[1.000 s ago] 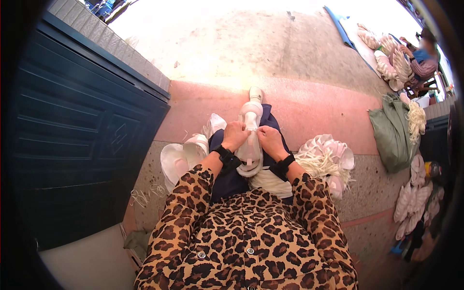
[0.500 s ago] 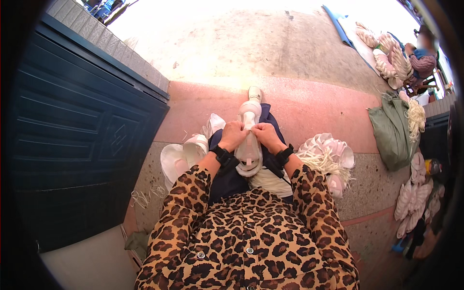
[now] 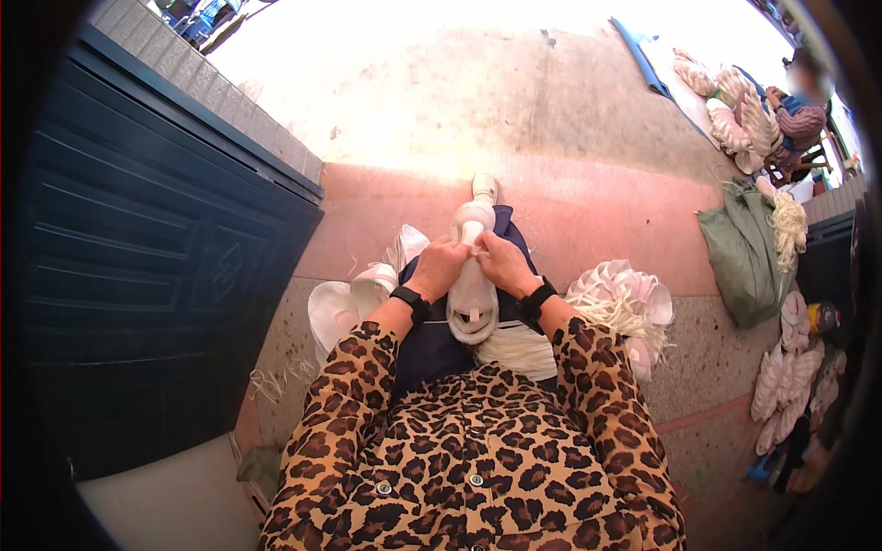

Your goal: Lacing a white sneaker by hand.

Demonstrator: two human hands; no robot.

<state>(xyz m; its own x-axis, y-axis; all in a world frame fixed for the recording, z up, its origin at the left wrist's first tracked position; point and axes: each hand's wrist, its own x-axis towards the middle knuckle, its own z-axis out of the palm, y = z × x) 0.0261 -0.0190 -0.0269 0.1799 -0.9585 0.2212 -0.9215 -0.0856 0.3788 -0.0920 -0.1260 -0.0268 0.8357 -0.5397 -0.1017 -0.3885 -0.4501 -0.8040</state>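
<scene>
On my lap lies a white shoe upper [image 3: 472,297], its heel opening toward me and its rounded toe away. Both hands meet over the middle of it. My left hand [image 3: 439,267] is closed in a pinch on a thin white shoelace at the upper's front opening. From the other side my right hand [image 3: 502,262] pinches the lace too, fingertips almost touching the left ones. Much of the lace is hidden by the fingers. A bundle of cream laces [image 3: 514,349] rests on my lap under the upper.
More white uppers [image 3: 333,317] stand by my left leg. A pile of pinkish-white uppers with loose laces [image 3: 623,298] lies at my right. Farther right are a green sack [image 3: 742,253] and stacked uppers [image 3: 785,381]. A dark blue door [image 3: 165,248] closes the left side. Another person [image 3: 801,119] sits far right.
My fingers have drawn closer together over the upper, the right hand shifting slightly left. The view has tipped a little; the rest stays in place.
</scene>
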